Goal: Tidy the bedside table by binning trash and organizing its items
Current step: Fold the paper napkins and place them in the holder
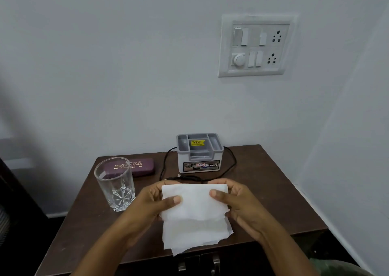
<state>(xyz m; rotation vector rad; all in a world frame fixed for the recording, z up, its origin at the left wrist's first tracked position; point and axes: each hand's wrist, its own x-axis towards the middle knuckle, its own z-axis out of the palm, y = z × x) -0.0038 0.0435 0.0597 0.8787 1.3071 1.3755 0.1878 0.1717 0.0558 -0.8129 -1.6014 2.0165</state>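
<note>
A white tissue is held up over the front of the dark brown bedside table, its top part folded down over the lower part. My left hand pinches its left edge with the thumb on the front. My right hand pinches the right edge the same way. An empty cut-glass tumbler stands at the table's left. A maroon spectacle case lies behind the tumbler. A grey desk organizer stands at the back middle, and a black cable loops around it.
A grey wall rises directly behind the table, with a switchboard high on the right. Two cabinet handles show below the table's front edge. A dark piece of furniture stands at the left.
</note>
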